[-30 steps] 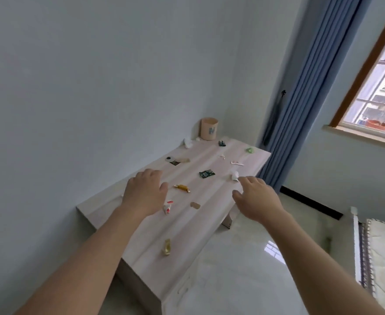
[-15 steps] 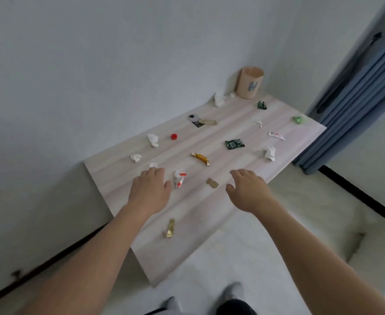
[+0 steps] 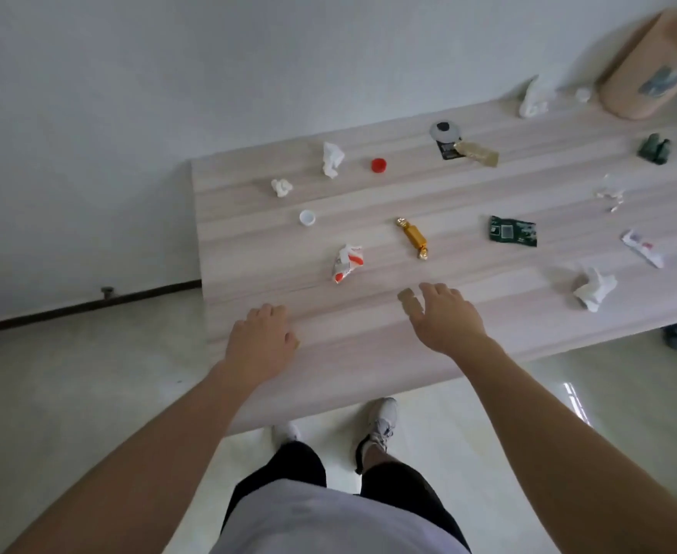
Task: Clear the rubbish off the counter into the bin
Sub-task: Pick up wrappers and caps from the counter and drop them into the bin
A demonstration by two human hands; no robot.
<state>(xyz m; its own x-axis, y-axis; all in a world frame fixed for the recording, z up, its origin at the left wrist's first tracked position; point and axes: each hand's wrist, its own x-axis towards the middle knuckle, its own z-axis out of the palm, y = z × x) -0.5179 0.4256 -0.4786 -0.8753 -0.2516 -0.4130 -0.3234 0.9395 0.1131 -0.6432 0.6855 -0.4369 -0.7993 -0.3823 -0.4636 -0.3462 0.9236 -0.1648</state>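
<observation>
A person stands at the near edge of a pale wood-grain counter (image 3: 488, 337), seen from above; white sneakers and dark shorts show at the bottom; both bare arms reach forward over the counter. The left hand (image 3: 261, 339) lies palm down near the counter's left front corner, fingers curled loosely together, holding nothing that can be seen. The right hand (image 3: 447, 317) hovers palm down with fingers slightly spread, empty; its fingertips are just beside a small tan scrap (image 3: 408, 299).

Just beyond the hands lie a crumpled white and orange wrapper (image 3: 346, 263) and a gold-wrapped candy (image 3: 413, 237); to the right, a crumpled white tissue (image 3: 593, 291), a green packet (image 3: 512, 231) and a white sachet (image 3: 642, 248). Farther back sit a white bottle cap (image 3: 307, 217), a small white wad (image 3: 281, 187), another tissue (image 3: 332, 159) and a red bottle cap (image 3: 379, 165). At the far right corner, against the wall, stands the tan bin (image 3: 644, 70), well apart from both hands.
</observation>
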